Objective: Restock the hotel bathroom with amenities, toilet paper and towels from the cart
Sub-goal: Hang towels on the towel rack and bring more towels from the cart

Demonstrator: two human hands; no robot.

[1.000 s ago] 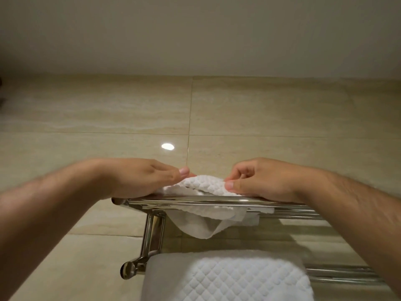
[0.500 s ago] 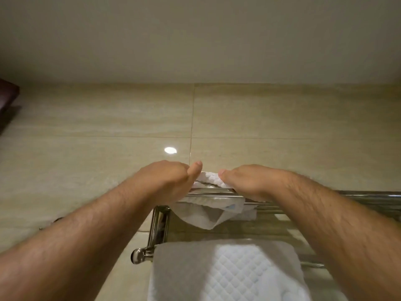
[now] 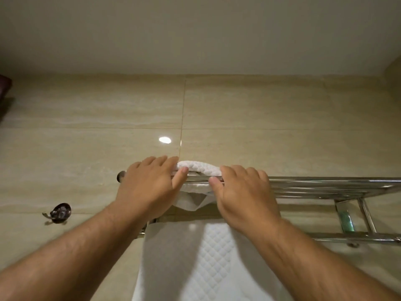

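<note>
A small white quilted towel [image 3: 200, 167] lies folded on top of the chrome towel rack [image 3: 325, 183] mounted high on the tiled wall, with one corner drooping below the shelf bars. My left hand [image 3: 149, 185] holds its left end, fingers over the top and thumb in front. My right hand [image 3: 243, 192] grips its right end the same way, against the front rail. A larger white quilted towel [image 3: 208, 261] hangs from the lower bar, partly behind my forearms.
A dark metal wall hook [image 3: 59, 212] is fixed to the beige tiles at lower left. The rack's bars and bracket [image 3: 366, 216] run off to the right. The ceiling is close above. A dark object [image 3: 4, 88] shows at the left edge.
The view has shifted so more of the rack's right side and the wall hook show. Both hands have spread flatter over the small towel's ends on the shelf.
</note>
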